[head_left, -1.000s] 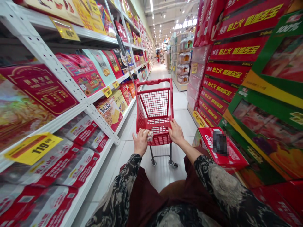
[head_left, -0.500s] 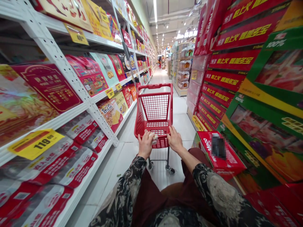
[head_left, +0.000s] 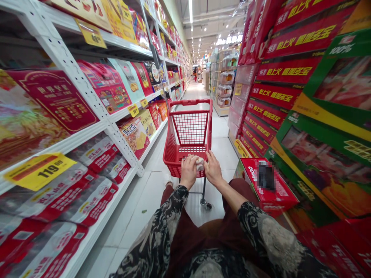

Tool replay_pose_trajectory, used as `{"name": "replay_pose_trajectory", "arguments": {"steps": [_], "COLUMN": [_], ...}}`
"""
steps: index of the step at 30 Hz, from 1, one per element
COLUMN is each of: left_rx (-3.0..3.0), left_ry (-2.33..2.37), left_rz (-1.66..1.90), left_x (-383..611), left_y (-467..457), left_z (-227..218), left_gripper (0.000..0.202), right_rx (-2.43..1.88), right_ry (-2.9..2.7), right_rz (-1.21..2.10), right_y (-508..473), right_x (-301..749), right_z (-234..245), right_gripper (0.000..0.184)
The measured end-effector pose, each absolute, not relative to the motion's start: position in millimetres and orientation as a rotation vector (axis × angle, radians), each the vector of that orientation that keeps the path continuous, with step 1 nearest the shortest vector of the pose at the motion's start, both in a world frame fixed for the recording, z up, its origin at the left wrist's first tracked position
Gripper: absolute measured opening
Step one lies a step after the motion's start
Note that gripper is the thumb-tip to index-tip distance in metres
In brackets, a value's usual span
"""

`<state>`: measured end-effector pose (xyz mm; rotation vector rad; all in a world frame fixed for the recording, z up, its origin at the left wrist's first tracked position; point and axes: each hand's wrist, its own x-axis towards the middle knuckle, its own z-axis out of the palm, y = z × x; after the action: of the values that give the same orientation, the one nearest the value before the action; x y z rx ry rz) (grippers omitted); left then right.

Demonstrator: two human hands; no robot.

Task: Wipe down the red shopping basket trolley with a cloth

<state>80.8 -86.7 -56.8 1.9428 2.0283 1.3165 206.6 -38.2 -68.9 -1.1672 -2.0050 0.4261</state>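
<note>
A red plastic shopping cart (head_left: 173,156) stands in front of my knees, its mesh basket tilted toward me on grey metal legs with casters. My left hand (head_left: 189,170) presses a crumpled whitish cloth (head_left: 199,162) onto the near rim, about the middle. At the near right corner, my right hand (head_left: 213,168) has its fingers curled over the rim, close beside the cloth. Part of the cloth is hidden under my left fingers. The basket holds nothing that I can see.
White shelves (head_left: 95,101) of boxed snacks and bottle packs line the left side. Stacked red drink cartons (head_left: 278,92) and green fruit boxes (head_left: 324,127) rise at the right. A red box (head_left: 279,195) with a blurred dark object (head_left: 266,176) on top is near my right knee.
My left hand has slid right along the near rim with the cloth, toward my right hand. A shoe now shows at the left of the cart. My right hand keeps its place.
</note>
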Motion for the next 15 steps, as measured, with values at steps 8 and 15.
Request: {"name": "replay_pose_trajectory", "arguments": {"steps": [8, 15], "left_rx": [0.902, 0.488], "left_ry": [1.258, 0.841], "left_rz": [1.780, 1.775], "left_x": [97.8, 92.4], "left_y": [-73.3, -87.0], "left_z": [-21.8, -3.1], "left_gripper": [0.034, 0.018], "right_rx": [-0.972, -1.063], "right_ry": [-1.796, -1.708], "right_rz": [0.783, 0.863], "right_y": [-59.7, -53.1], "right_x": [186.9, 179.1], "right_z": [-38.4, -31.4], "right_gripper": [0.052, 0.042]}}
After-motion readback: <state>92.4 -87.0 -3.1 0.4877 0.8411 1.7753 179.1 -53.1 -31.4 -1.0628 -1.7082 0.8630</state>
